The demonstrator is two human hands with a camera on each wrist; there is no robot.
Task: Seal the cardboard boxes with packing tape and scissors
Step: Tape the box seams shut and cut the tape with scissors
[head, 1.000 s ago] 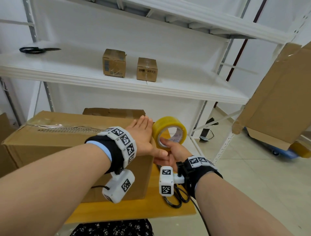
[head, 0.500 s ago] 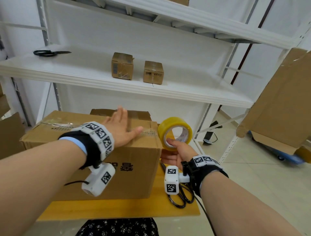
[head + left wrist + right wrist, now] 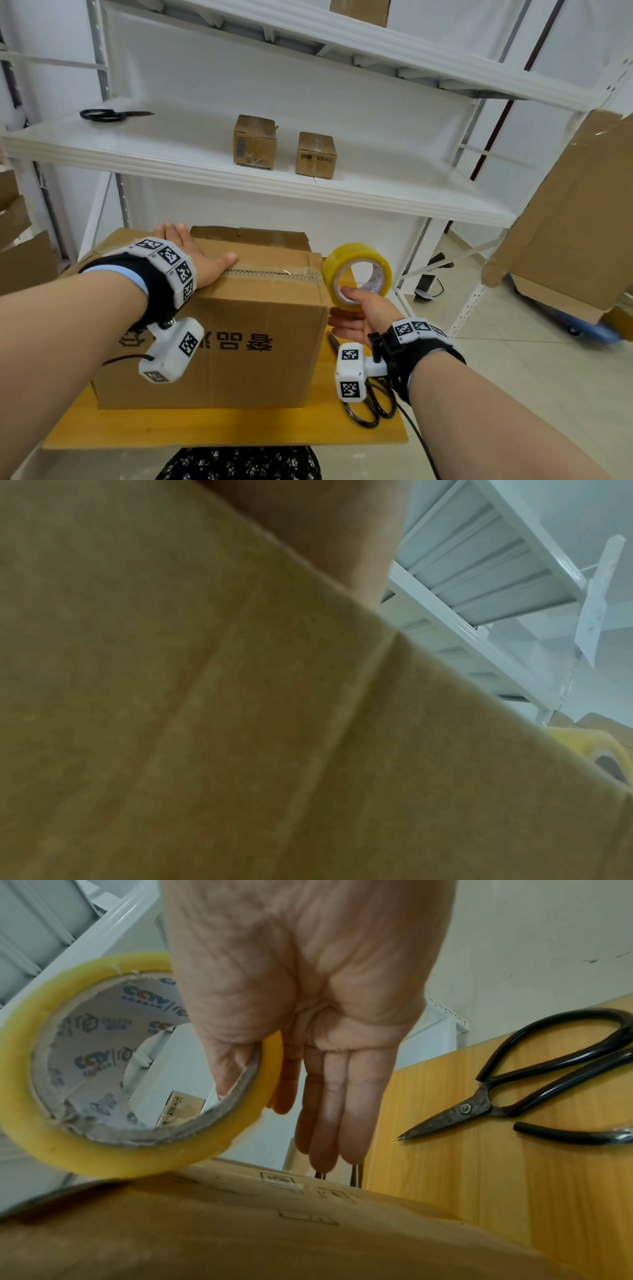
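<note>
— Why is the left hand [image 3: 202,260] lying flat on top of the cardboard box [image 3: 239,329]?

— I'd say to keep the flaps down and the box steady. The fingers are straight, palm pressed on the lid just beside the strip of clear tape [image 3: 274,273] that runs along the top seam; it grips nothing. (The left wrist view shows only blurred cardboard, so the head view is all I have for that.)

— And the right hand [image 3: 363,311]?

— It holds the yellow tape roll [image 3: 356,274] at the box's right top edge. The thumb is hooked inside the core and at least one finger lies against the outside of the roll, so the ring is pinched between them; the other fingers [image 3: 329,1118] hang straight down beside the box's end face. In the right wrist view the roll's bottom edge sits touching, or very nearly touching, the cardboard.

— Why hold it right there?

— My reading: the strip has been laid across the seam and is meant to carry over the edge and down the side. Whether the tape is still joined to the roll I cannot tell.

— Where are the scissors [image 3: 534,1080]?

— Lying shut on the wooden board [image 3: 222,428] just right of the box, beside the right wrist: handy for cutting. A second pair [image 3: 109,114] sits on the white shelf [image 3: 376,192], well apart, with two small boxes [image 3: 255,142] [image 3: 315,155] farther along it.

— What could go wrong?

— The strip may wrinkle or lift if the left hand eases off.
</note>
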